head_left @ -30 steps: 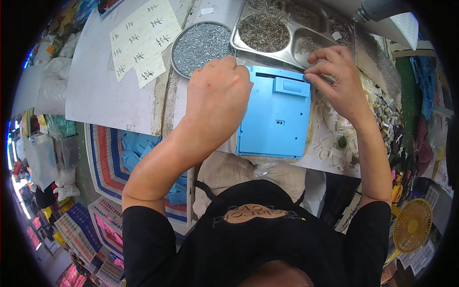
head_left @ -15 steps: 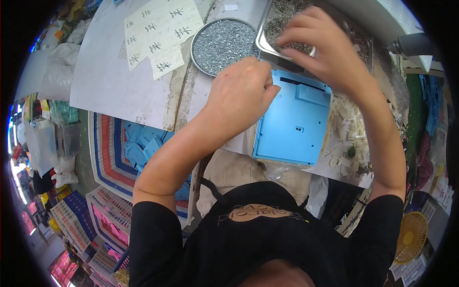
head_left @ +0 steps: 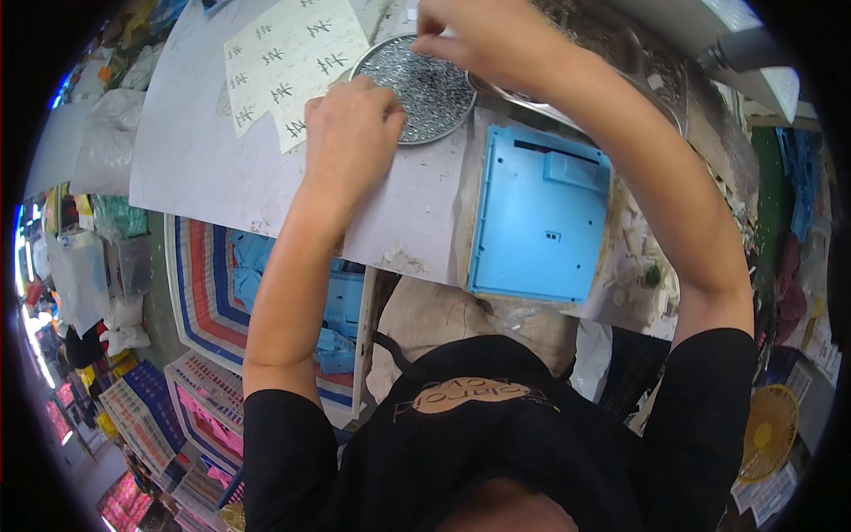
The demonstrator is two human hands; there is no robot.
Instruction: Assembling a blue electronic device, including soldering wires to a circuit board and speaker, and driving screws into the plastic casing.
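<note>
A round, shallow metal dish at the far middle of the table holds many small silvery metal pieces, like short pins or screws. My left hand is at the dish's left edge with its fingers curled in; whatever they hold is hidden. Over the far side of the dish is my right hand, thumb and fingers drawn together in a pinch, and I cannot make out anything between them. Nearer me and to the right lies a flat light-blue plastic panel with a slot and small holes; neither hand touches it.
Small white plastic parts lie scattered right of the panel. Metal trays of small parts stand at the far right, near a dark cylinder. Marked paper lies far left. Below the table, a striped-lined bin holds blue parts.
My left hand has moved left, from beside the panel's far corner to the dish's left edge. My right hand has swung left from the metal trays to above the dish.
</note>
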